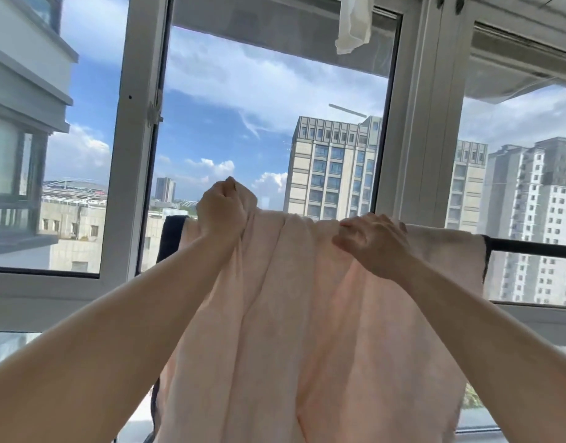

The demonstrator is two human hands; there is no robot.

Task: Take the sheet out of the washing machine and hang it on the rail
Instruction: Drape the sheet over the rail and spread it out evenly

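No brand, label or writing can be read anywhere in the view.

The sheet (294, 314), pale pink, hangs over the rail (531, 246), a dark bar that runs across in front of the window (141, 155). The cloth covers most of the bar; only the stretch at the right shows bare. From the bar the sheet falls in long folds toward the bottom edge of the view, between the two outstretched forearms.

The left hand (224, 207) is raised a little above the line of the bar, curled into a fist around a bunched part of the sheet's upper edge. The cloth gathers tightly under this fist and drops away below the wrist.

The right hand (374, 241) sits at the level of the bar, to the right of the left hand, its fingers curled down over the cloth and pinching a fold at the top. Whether these fingers also touch the bar beneath the sheet cannot be told. A band of sheet lies smooth on the bar between the two hands, and more of it runs on past the right hand.

A dark edge (171, 238) shows at the left of the sheet, beside the left forearm. A white cloth (353, 24) hangs at the top of the view.
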